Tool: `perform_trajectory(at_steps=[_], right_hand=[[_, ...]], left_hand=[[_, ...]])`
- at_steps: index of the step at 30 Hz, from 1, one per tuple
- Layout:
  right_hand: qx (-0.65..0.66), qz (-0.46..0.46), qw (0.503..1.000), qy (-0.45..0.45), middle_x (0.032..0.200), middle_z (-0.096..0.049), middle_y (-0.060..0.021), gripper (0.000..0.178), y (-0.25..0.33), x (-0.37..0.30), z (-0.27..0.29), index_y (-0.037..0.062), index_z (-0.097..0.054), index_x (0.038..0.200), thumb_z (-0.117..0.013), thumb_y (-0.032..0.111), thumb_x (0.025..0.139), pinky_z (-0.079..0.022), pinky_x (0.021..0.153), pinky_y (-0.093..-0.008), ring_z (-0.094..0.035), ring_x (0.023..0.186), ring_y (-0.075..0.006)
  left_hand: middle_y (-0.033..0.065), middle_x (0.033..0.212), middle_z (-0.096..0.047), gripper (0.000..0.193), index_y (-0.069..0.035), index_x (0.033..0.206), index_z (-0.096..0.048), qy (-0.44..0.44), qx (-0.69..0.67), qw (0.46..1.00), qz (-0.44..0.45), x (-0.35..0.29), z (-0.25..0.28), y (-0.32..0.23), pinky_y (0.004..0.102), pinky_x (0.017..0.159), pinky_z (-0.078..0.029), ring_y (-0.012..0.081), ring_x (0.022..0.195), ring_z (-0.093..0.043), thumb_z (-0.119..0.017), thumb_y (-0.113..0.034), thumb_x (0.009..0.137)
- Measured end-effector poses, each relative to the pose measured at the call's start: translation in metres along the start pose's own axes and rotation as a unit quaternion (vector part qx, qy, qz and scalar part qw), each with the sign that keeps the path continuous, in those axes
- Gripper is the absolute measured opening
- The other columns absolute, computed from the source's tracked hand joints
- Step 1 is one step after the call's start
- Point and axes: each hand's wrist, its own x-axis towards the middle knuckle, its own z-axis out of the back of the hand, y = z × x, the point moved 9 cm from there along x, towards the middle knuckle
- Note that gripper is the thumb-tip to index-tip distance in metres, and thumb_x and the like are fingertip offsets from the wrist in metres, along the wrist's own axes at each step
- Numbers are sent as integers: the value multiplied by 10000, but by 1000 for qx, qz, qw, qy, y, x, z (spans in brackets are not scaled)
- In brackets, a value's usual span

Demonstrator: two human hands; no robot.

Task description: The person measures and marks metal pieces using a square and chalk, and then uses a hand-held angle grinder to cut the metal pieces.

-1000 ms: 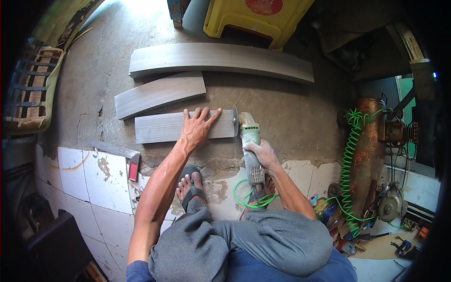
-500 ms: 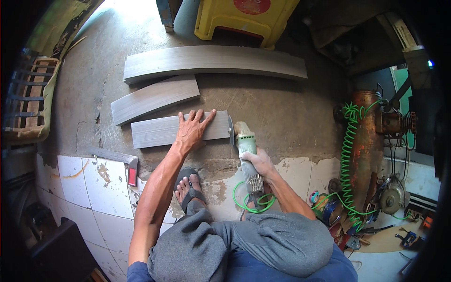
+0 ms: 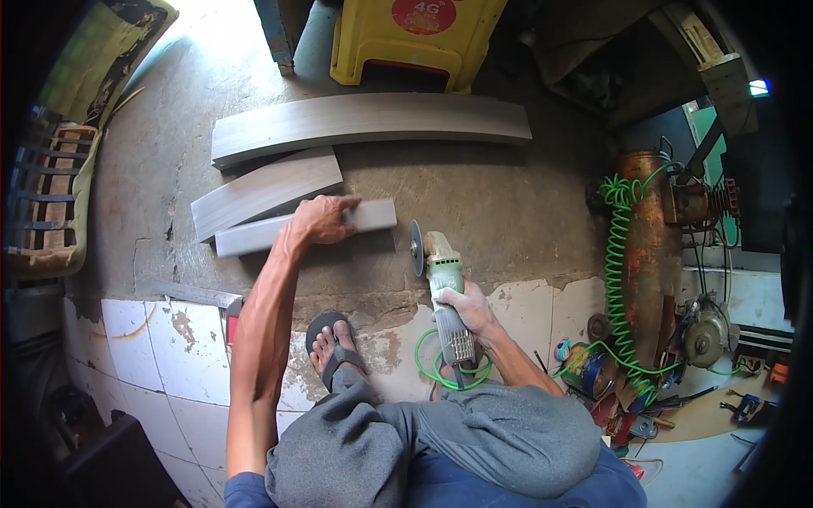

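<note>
My left hand (image 3: 323,221) is closed round the nearest rectangular metal bar (image 3: 373,216), a short silver length on the concrete, which stands on edge with a narrow face up. My right hand (image 3: 467,307) grips a pale green angle grinder (image 3: 445,273). Its thin round disc (image 3: 416,248) stands upright just beyond the bar's right end, apart from it. Whether the disc spins I cannot tell. Behind the held bar lies another short metal bar (image 3: 267,191), slanted. Farther off, a long metal bar (image 3: 373,117) stretches across the floor.
A yellow plastic stool (image 3: 406,51) stands beyond the long bar. To the right is a rusty tank (image 3: 642,245) with a green coiled hose (image 3: 616,296). An angled metal tool (image 3: 199,294) with a red part lies at left. My sandalled foot (image 3: 336,347) is close by.
My left hand has gone from lying flat on the near bar to gripping it, and the bar is turned onto its edge. The grinder's disc has come away from the bar's end.
</note>
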Motion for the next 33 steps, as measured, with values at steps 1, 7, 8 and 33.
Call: perform_trajectory(at_steps=[1,7,8,33], right_hand=[[-1,6,1000,4,883,-661,-65,351,2,1,0,14,-643,1100,-750,231,846,-560,613,-324,-665,672,-160],[-22,16,999,20,840,-652,-68,348,16,9,-12,8,-634,1102,-746,221,850,-560,613,-328,-673,674,-166],[-24,16,999,23,840,-652,-68,348,18,10,-14,8,-634,1102,-746,221,850,-560,613,-328,-673,674,-166],[-6,28,999,38,845,-646,-91,398,30,17,-30,-13,-571,1149,-732,218,869,-578,573,-337,-689,634,-188]], left_hand=[[152,1458,-612,921,-209,1601,-441,-120,-4,993,3,-11,13,-6,546,1099,-441,336,1310,-610,-835,-447,803],[66,1234,-673,668,-189,1331,-584,-210,68,975,-11,-25,-4,-15,533,940,-404,294,1224,-613,-887,-377,766],[68,1229,-676,664,-189,1333,-586,-207,72,976,-10,-24,-7,-14,538,944,-405,296,1230,-611,-883,-379,770],[88,1203,-680,627,-185,1305,-598,-207,73,976,13,-22,-14,-15,622,963,-404,306,1227,-628,-882,-393,786]])
